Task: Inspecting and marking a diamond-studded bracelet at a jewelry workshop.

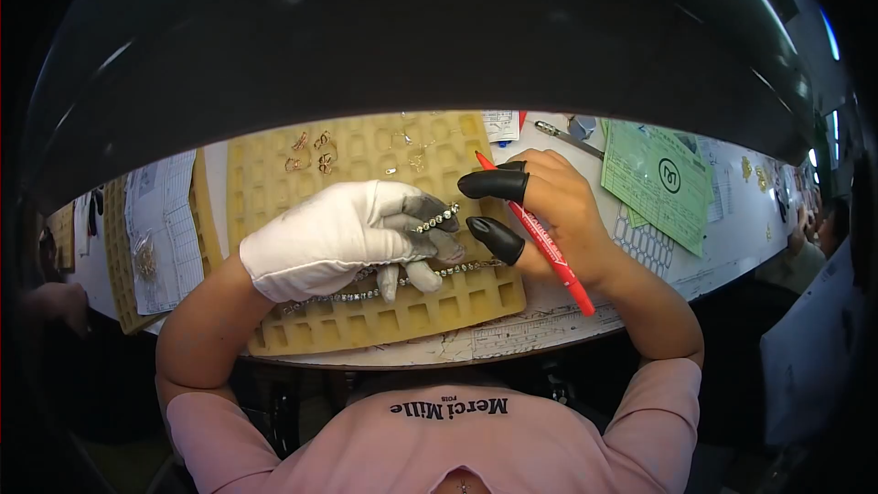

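My left hand, in a white cotton glove with dark-stained fingertips, grips a chain bracelet of clear round stones. One end of the chain stands out beyond the fingertips. A lower stretch of stone-set chain passes under the gloved fingers, above the tray; whether it is the same piece I cannot tell. My right hand wears black finger cots and holds a red marker pen, its tip pointing away from me. The cotted thumb and forefinger are apart, just right of the chain's end. Both hands are over a yellow compartmented tray.
Small gold-coloured jewellery pieces and fine chains lie on the tray's far part. Green paper slips and a pen-like metal tool are at right. Left is a second tray bearing papers and a bag. People sit at both sides.
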`<state>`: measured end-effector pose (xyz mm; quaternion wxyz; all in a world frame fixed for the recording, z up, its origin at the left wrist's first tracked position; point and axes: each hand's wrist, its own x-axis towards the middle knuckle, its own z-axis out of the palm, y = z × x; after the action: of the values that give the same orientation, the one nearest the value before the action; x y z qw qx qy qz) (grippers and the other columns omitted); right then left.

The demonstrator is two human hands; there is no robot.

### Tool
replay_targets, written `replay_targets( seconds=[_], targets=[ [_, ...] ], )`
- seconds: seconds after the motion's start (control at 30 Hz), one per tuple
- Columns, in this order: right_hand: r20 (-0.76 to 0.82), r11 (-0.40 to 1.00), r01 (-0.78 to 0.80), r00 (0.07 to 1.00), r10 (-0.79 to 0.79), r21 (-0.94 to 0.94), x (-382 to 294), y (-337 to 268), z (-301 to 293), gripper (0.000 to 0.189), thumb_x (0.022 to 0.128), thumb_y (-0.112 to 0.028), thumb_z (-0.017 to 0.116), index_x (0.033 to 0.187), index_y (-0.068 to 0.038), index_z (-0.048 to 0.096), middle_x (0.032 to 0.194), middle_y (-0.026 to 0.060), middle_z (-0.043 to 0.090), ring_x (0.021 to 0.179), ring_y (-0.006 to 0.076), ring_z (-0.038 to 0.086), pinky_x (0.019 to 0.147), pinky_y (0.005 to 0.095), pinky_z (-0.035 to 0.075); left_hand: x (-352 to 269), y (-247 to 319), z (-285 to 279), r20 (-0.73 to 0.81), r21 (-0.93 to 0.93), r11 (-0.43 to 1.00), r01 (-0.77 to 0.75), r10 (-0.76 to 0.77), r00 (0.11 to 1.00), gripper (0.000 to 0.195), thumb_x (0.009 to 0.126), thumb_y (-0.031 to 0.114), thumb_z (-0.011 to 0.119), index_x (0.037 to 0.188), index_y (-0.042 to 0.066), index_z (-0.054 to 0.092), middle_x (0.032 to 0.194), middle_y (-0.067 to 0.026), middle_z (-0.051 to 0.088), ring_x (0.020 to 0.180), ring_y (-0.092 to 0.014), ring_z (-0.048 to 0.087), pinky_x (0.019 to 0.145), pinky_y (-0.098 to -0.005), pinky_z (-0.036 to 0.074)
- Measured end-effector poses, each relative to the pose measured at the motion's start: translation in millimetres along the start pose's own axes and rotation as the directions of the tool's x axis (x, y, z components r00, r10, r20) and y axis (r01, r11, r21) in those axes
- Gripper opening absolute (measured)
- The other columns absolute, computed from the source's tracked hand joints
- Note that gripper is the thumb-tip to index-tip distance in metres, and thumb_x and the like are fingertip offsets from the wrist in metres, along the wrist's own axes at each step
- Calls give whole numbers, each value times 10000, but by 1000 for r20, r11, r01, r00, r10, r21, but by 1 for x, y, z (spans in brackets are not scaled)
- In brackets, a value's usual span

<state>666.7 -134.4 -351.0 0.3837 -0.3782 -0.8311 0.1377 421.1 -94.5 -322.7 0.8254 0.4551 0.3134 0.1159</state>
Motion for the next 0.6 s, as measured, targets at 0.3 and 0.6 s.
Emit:
replay_targets(
  seconds=[0.3, 0.6],
  targets=[
    [96, 971, -158, 985, 143, 180, -5, -1, 14, 347, 734, -66, 742, 1075, -88, 683, 1066, 86, 665, 1056, 262, 584, 958, 376, 392, 0, 1, 2, 10, 18, 999, -29, 29, 1000, 455, 883, 109, 659, 1259, -93, 501, 1082, -229, 657, 855, -241, 706, 586, -252, 546],
    [28, 989, -57, 998, 54, 137, -3, 2, 11, 309, 676, -40, 763, 978, -78, 704, 970, 77, 672, 964, 248, 606, 898, 357, 418, 1, -1, 1, 1, -2, 1000, -29, 29, 1000, 447, 885, 95, 655, 1258, -93, 500, 1129, -220, 657, 851, -222, 705, 589, -223, 532]
  ],
)
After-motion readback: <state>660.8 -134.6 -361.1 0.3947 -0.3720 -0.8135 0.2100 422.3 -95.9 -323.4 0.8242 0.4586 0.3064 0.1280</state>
